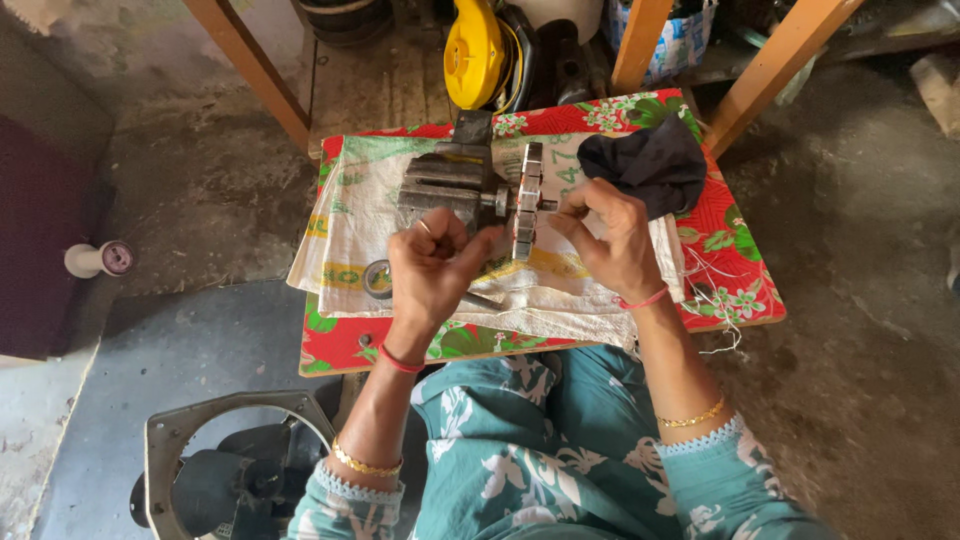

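Head view: a seated person works over a small low table [740, 300] with a red floral cover.
Stator core: a toothed metal disc [527, 200] stands on edge, on the shaft of a bench vice [447, 183].
Left hand [432, 268]: grip curled shut, fingertips pinched together just beside the disc.
Right hand [612, 238]: fingers pressed against the disc's far side.
Nearby: black cloth [645, 165], white sack [560, 290].

Left hand [432, 262] and right hand [612, 236], seen from above. Each wrist carries a thin red thread band just below the hand; further up each forearm sits a slim gold bangle. Sleeves end beyond the bangles in a pale scalloped trim. Sleeves and lap garment are teal cloth printed with white flowers and leaves. A ring shows on one left finger.
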`<control>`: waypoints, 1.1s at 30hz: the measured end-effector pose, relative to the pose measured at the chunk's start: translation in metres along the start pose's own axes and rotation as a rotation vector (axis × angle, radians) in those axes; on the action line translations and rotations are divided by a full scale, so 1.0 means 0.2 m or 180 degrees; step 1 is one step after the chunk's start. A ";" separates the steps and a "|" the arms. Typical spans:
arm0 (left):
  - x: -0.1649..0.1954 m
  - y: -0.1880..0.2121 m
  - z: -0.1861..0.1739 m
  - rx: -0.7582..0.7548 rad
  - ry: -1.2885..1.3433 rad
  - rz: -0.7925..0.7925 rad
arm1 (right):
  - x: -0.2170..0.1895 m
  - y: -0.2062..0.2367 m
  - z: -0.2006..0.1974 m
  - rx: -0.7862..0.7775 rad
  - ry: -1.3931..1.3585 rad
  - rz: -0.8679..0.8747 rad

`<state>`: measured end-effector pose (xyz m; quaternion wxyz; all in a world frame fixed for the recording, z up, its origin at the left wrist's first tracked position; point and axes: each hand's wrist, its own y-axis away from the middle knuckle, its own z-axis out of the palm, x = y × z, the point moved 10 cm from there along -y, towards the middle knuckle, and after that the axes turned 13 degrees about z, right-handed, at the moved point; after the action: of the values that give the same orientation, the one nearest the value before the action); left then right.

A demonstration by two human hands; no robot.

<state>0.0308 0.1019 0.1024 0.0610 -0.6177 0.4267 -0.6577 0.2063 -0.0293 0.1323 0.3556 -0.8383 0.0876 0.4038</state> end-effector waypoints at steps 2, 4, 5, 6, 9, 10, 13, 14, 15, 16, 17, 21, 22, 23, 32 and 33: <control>0.04 -0.03 -0.05 0.0062 -0.0756 0.0242 | 0.04 -0.01 0.04 0.0004 -0.0027 0.0101; 0.10 -0.07 -0.07 0.0151 -0.1469 0.0846 | 0.10 -0.04 0.09 -0.0034 -0.0116 0.0232; 0.08 -0.08 -0.08 0.0169 -0.1518 0.0832 | 0.14 -0.04 0.12 -0.0069 -0.0182 0.0327; 0.04 -0.07 -0.09 0.0180 -0.1564 0.0810 | 0.18 -0.04 0.14 -0.0104 -0.0247 0.0432; -0.03 -0.04 -0.14 0.0310 -0.1804 0.0896 | 0.26 -0.02 0.17 -0.0139 -0.0666 0.0416; -0.05 -0.02 -0.17 0.0372 -0.1902 0.0941 | 0.29 -0.03 0.18 -0.0135 -0.0741 0.0516; -0.16 0.00 -0.40 0.0733 -0.2087 0.0524 | 0.35 -0.05 0.18 -0.0097 -0.0896 0.0709; -0.22 0.01 -0.42 0.0691 -0.1730 0.0328 | 0.35 -0.05 0.17 -0.0059 -0.0898 0.0724; -0.27 0.04 -0.44 0.0644 -0.1378 0.0129 | 0.33 -0.04 0.17 -0.0023 -0.0905 0.0742; -0.31 0.08 -0.44 0.0591 -0.1033 -0.0075 | 0.30 -0.03 0.16 0.0100 -0.0746 0.0689; -0.33 0.13 -0.45 0.0626 -0.0885 -0.0123 | 0.27 0.00 0.14 0.0224 -0.0589 0.0637; -0.39 0.23 -0.41 0.0793 -0.0469 -0.0221 | 0.03 0.16 0.12 0.0818 -0.0247 0.0071; -0.40 0.25 -0.40 0.0846 -0.0413 -0.0219 | -0.02 0.19 0.13 0.0947 -0.0174 0.0003; -0.41 0.25 -0.39 0.0879 -0.0443 -0.0210 | -0.07 0.22 0.16 0.1079 -0.0104 -0.0069; -0.37 0.25 -0.39 0.0792 -0.0908 -0.0232 | -0.09 0.21 0.22 0.1798 0.0248 -0.0035; -0.37 0.24 -0.39 0.0728 -0.0835 -0.0282 | -0.08 0.21 0.23 0.1806 0.0265 -0.0063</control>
<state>-0.0408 0.1544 0.0246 0.1570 -0.7055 0.3099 -0.6178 0.1489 -0.0327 0.1028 0.5759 -0.7221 0.2034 0.3249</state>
